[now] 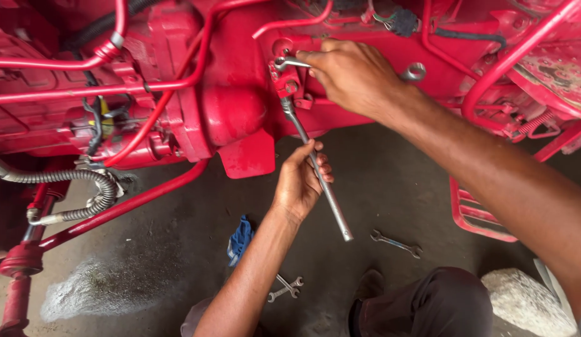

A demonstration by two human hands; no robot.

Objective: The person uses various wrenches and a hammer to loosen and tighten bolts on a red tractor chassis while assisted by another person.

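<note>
A red machine body (pixel 234 106) with pipes fills the top of the head view. My right hand (pixel 353 75) grips a silver combination wrench (pixel 414 72); its open end sits on a fitting at the red bracket (pixel 285 78), its ring end sticks out past my wrist. My left hand (pixel 300 181) is closed around a long steel socket bar (pixel 331 200) that runs slanting from the bracket down toward the floor.
On the grey concrete floor lie a loose spanner (pixel 396 243), two crossed spanners (pixel 285 288) and a blue rag (pixel 240 239). A corrugated metal hose (pixel 84 178) curls at left. A red footstep (pixel 474 212) and a pale stone (pixel 527 299) sit at right.
</note>
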